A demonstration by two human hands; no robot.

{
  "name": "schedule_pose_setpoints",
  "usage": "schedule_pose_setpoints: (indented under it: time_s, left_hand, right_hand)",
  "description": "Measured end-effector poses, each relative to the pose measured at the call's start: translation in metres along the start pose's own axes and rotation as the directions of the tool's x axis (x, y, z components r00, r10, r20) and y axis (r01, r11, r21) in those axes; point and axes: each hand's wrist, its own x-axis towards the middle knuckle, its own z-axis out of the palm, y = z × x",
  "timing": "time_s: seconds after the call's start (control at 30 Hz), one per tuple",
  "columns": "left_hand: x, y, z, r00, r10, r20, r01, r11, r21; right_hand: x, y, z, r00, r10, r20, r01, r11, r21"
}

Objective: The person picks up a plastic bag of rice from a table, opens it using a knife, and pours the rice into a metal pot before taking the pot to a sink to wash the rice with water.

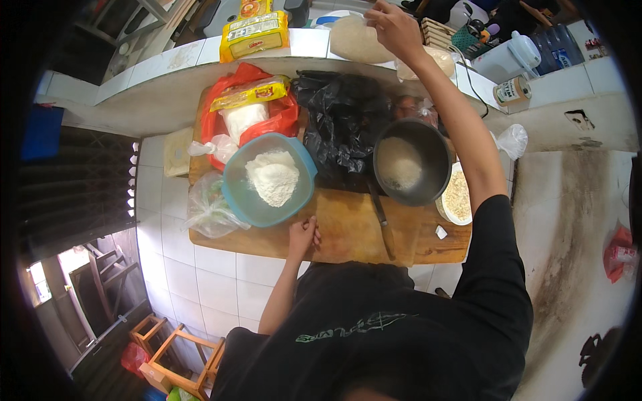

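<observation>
My right hand (396, 30) is stretched up to the tiled ledge, its fingers pinching the top of a clear plastic bag (353, 40) of pale grainy stuff. My left hand (304, 234) rests at the front of the wooden table (341, 240), fingers curled and holding nothing. Just beyond it is a blue plastic bowl (235, 200) with a heap of white powder (275, 180). A dark pot (439, 165) on the right holds pale grains (401, 168). Between bowl and pot lies a knife (383, 225), its tip near the black plastic bag (341, 120).
A red plastic bag (281, 118) holds packets behind the bowl; a knotted clear bag (213, 205) sits left. Beside the pot stands a white tub (456, 198) of chopped pieces. The ledge bears yellow packs (256, 37), a can (511, 91) and a white jug (506, 55).
</observation>
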Motion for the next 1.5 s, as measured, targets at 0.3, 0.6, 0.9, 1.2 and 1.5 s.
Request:
schedule_pose_setpoints:
  time_s: [0.3, 0.6, 0.9, 1.2, 1.5]
  left_hand:
    - [-0.001, 0.004, 0.002, 1.0, -0.025, -0.014, 0.025, 0.999, -0.02]
    - [0.0, 0.003, 0.003, 1.0, -0.026, -0.017, 0.026, 0.999, -0.035]
    - [0.0, -0.001, 0.005, 0.999, -0.029, -0.026, 0.028, 0.998, -0.053]
    - [0.002, -0.002, 0.004, 0.999, -0.027, -0.019, 0.026, 0.998, -0.05]
    - [0.005, -0.014, 0.001, 1.0, 0.019, 0.0, -0.019, 1.0, -0.017]
  right_hand:
    - [-0.001, 0.02, 0.081, 0.984, 0.133, 0.119, -0.14, 0.989, 0.054]
    - [-0.004, 0.031, 0.095, 0.922, 0.204, 0.33, -0.196, 0.979, -0.057]
    - [0.002, 0.039, 0.095, 0.919, 0.299, 0.258, -0.322, 0.946, 0.051]
    - [0.007, 0.041, 0.093, 0.839, 0.251, 0.484, -0.275, 0.961, -0.021]
    - [-0.079, -0.034, -0.089, 0.81, 0.558, 0.181, -0.586, 0.755, 0.294]
